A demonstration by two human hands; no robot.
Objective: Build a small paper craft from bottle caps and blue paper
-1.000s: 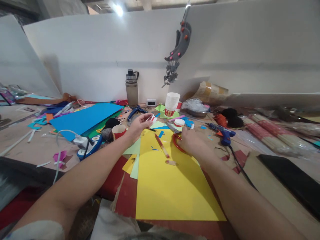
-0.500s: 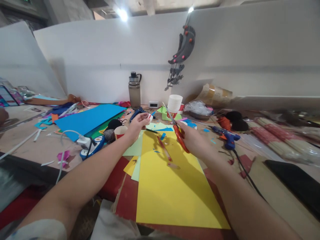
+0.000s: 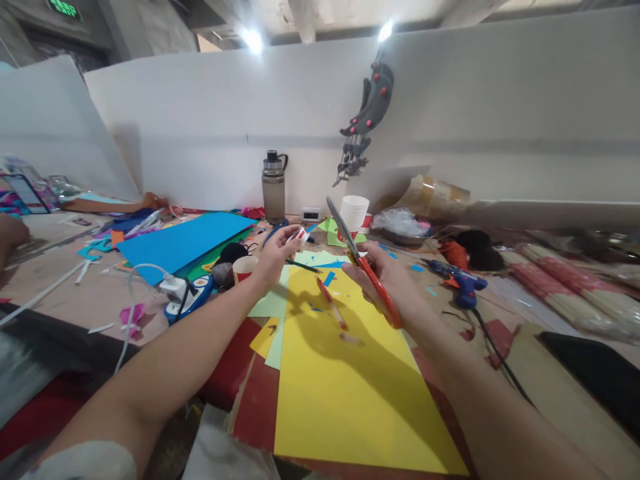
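Note:
Pinched in the fingers of my left hand [image 3: 277,257] is a small white piece with red marks [image 3: 301,235], partly hidden by the fingers; it resembles paper cup material. My right hand [image 3: 387,270] is closed on scissors [image 3: 367,267] with orange-red handles, their blades pointing up and away. Below both hands lies a large yellow sheet [image 3: 350,400], with a red pen [image 3: 331,303], its cap [image 3: 351,339] and blue scraps on it. A pencil [image 3: 304,266] rests at its far edge. Beyond the scissors stands a stack of white paper cups [image 3: 354,212].
Left are a paper cup [image 3: 244,268], blue sheet [image 3: 185,243] and power strip [image 3: 187,301] with a cable. A water bottle [image 3: 274,187] stands by the wall. Right are a blue glue gun [image 3: 465,283], its cord, and wrapped stick bundles [image 3: 550,283]. Another person's hand [image 3: 13,230] shows far left.
The scissors have swung more upright in my right hand, their blades now seen more side-on. My left hand still holds the small piece. The whole view has shifted slightly.

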